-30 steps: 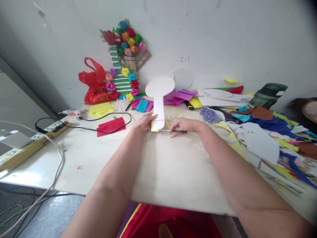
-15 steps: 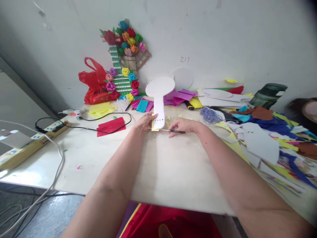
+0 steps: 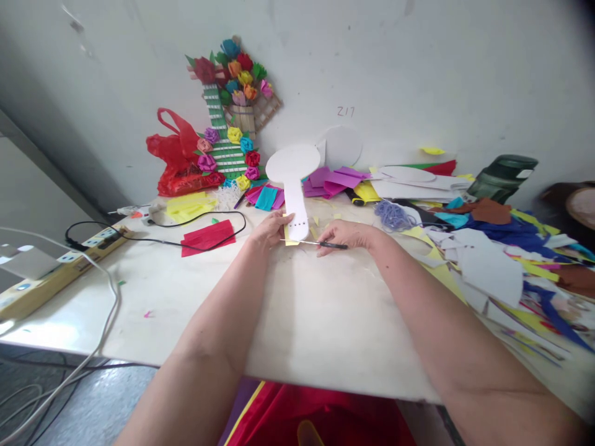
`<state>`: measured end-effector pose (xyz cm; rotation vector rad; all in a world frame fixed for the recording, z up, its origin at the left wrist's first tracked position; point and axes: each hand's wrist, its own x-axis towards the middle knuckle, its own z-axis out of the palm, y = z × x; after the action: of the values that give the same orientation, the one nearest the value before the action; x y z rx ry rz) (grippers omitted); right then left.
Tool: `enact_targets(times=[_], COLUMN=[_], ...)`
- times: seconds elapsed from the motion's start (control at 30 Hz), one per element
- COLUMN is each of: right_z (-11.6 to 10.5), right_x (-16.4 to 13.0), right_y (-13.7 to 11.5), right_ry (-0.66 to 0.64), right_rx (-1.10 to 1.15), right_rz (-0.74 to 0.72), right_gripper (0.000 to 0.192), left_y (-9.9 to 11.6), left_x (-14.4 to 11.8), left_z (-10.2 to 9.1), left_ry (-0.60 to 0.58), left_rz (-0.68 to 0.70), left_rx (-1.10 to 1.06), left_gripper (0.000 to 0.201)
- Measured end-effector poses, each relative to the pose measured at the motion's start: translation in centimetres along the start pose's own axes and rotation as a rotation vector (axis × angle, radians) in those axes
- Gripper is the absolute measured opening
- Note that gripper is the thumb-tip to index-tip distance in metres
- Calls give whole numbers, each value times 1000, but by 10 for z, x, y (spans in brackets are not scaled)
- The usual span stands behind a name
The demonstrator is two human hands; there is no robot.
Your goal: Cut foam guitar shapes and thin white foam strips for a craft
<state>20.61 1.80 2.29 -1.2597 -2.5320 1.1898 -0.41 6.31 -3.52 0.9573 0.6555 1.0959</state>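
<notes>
My left hand (image 3: 271, 229) pinches a white guitar-shaped paper cutout (image 3: 294, 186) near its narrow end, which has a row of small dark dots. The wide oval end points away from me. Behind the narrow end lies a strip of yellow paper (image 3: 291, 242), its edge showing at the left and bottom. My right hand (image 3: 341, 236) is closed around the dark handles of scissors (image 3: 333, 246). Their thin blades reach left across the yellow paper, just below the cutout's rounded tip. Whether the blades are parted is hard to see.
Red paper (image 3: 207, 238) and a yellow power strip (image 3: 60, 269) lie to the left. A flower-decorated guitar model (image 3: 225, 148) leans on the wall beside a red plastic bag (image 3: 174, 161). Paper scraps (image 3: 493, 266) and a dark green bottle (image 3: 502, 179) are on the right.
The cutout's wide end has swung slightly left, turning over the yellow paper. Both hands and the scissors stay nearly in place.
</notes>
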Motion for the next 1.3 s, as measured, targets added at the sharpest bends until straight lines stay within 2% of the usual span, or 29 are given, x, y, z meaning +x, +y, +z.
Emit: enact_targets(times=[0.2, 0.4, 0.77, 1.0, 1.17, 1.3], right_z=[4, 8, 4, 3, 5, 7], right_x=[3, 9, 6, 6, 6, 6], right_y=[1, 7, 4, 6, 5, 3], right_ry=[6, 12, 23, 64, 58, 75], right_rx=[63, 89, -27, -21, 70, 100], right_rz=[12, 10, -2, 30, 83, 84], right_gripper=[47, 49, 48, 51, 58, 54], left_y=[3, 4, 0, 4, 4, 5], left_x=[-2, -4, 0, -3, -2, -3], left_z=[4, 9, -1, 6, 4, 6], left_ry=[70, 36, 19, 95, 121, 163], left_rz=[29, 33, 9, 32, 29, 25], left_rx=[-5, -44, 4, -105, -110, -111], left_gripper=[20, 23, 22, 26, 25, 24])
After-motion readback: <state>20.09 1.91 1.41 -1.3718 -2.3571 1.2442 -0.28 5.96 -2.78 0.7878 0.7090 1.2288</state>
